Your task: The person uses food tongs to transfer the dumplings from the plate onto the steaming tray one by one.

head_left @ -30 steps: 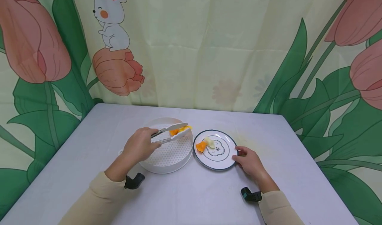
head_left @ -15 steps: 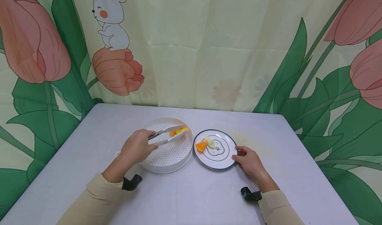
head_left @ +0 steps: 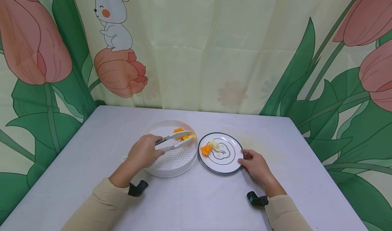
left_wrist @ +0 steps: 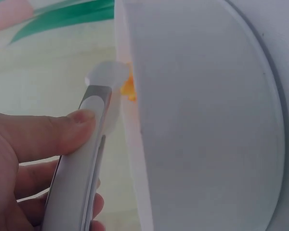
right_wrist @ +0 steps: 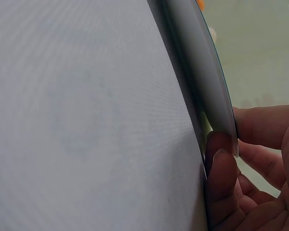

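A pale, near-white table (head_left: 196,203) carries everything, its covering smooth and faintly lilac in the light, with a dim yellowish patch just beyond the plate (head_left: 228,160) on its right. Behind the plate, past the far table edge, hangs a cream curtain (head_left: 196,71) with soft vertical folds and a horizontal crease. High to the left of the plate it bears a printed white rabbit (head_left: 117,36) on an orange-pink bloom; further out on that side stands a large pink tulip (head_left: 43,43) among green leaves, and more tulips (head_left: 367,16) fill the far right.

The plate, white with a dark rim, lies flat to the right of a round white tray (head_left: 169,173) with a dotted floor, the two edges close together. On the plate's left part sit an orange piece (head_left: 206,150) and a pale piece (head_left: 215,146), side by side. The right hand (head_left: 255,164) pinches the plate's right edge, thumb above and fingers beneath.

Left of the plate, the left hand (head_left: 144,152) grips tongs (left_wrist: 79,159), their tips over the tray around orange and yellow pieces (head_left: 189,136); whether the tips clamp them cannot be told. Beige sleeves (head_left: 98,200) reach in from the near side.
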The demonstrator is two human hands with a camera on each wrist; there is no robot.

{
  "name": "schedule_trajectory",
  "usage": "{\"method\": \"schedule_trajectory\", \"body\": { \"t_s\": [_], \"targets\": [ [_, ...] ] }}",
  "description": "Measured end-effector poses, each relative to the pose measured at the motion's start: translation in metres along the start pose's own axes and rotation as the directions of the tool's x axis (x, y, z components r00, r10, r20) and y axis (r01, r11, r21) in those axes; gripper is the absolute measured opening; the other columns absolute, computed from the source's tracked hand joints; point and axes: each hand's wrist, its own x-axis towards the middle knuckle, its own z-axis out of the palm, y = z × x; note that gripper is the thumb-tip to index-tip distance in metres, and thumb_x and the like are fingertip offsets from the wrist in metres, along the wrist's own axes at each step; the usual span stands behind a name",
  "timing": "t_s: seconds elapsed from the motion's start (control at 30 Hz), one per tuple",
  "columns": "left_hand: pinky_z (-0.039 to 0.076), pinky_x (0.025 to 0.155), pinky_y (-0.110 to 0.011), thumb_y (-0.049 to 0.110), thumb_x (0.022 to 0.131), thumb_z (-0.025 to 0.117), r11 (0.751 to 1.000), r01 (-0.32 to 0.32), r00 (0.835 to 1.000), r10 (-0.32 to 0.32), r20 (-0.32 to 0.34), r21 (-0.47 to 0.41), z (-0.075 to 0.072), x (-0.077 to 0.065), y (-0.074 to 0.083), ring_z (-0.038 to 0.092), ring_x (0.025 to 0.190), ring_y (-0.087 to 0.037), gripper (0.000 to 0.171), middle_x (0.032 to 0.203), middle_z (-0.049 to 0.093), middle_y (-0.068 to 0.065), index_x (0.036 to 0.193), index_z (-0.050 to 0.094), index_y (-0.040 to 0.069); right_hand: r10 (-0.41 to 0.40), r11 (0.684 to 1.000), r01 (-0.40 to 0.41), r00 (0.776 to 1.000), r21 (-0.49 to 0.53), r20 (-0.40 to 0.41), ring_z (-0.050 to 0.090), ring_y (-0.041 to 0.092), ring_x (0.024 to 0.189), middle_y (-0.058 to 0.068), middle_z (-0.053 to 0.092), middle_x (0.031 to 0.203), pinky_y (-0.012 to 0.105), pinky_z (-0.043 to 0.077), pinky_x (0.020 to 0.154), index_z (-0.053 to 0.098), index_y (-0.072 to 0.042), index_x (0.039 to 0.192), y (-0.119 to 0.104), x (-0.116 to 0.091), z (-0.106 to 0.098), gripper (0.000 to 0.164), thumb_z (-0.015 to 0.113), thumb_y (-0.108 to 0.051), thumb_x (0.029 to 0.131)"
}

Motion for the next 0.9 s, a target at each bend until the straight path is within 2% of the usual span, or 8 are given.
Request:
{"method": "schedule_trajectory", "body": {
  "t_s": [0.23, 0.5, 0.9],
  "targets": [
    [0.051, 0.084, -0.046, 0.018, 0.082, 0.083, 0.999, 0.033, 0.999, -0.033, 0.034, 0.004, 0.006, 0.002, -0.001, 0.060, 0.099, -0.028, 0.050, 0.119, 0.066, -0.015, 0.127, 0.068, 0.002, -0.005, 1.000, 0.005, 1.000, -0.011, -0.004, 0.050, 0.036, 0.112, 0.025, 0.049, 0.134, 0.037, 0.053, 0.089, 0.049, -0.003, 0.144, -0.001, 0.000, 0.000, 0.052, 0.066, -0.015, 0.097],
    [0.051, 0.084, -0.046, 0.018, 0.081, 0.084, 0.998, 0.058, 0.997, -0.058, 0.043, -0.003, 0.010, 0.004, 0.002, 0.060, 0.097, -0.028, 0.052, 0.118, 0.066, -0.016, 0.127, 0.067, 0.002, -0.003, 1.000, 0.003, 1.000, -0.014, -0.008, 0.051, 0.035, 0.111, 0.025, 0.049, 0.133, 0.035, 0.054, 0.086, 0.050, -0.003, 0.144, 0.000, 0.001, 0.000, 0.052, 0.067, -0.015, 0.097],
    [0.051, 0.083, -0.047, 0.018, 0.082, 0.083, 1.000, 0.022, 1.000, -0.022, 0.016, -0.019, 0.000, 0.000, 0.005, 0.060, 0.100, -0.029, 0.051, 0.119, 0.066, -0.015, 0.128, 0.067, 0.002, -0.012, 1.000, 0.012, 1.000, -0.023, -0.010, 0.050, 0.036, 0.112, 0.025, 0.049, 0.134, 0.038, 0.053, 0.089, 0.049, -0.003, 0.144, 0.001, 0.001, 0.001, 0.052, 0.066, -0.017, 0.097]
  ]
}}
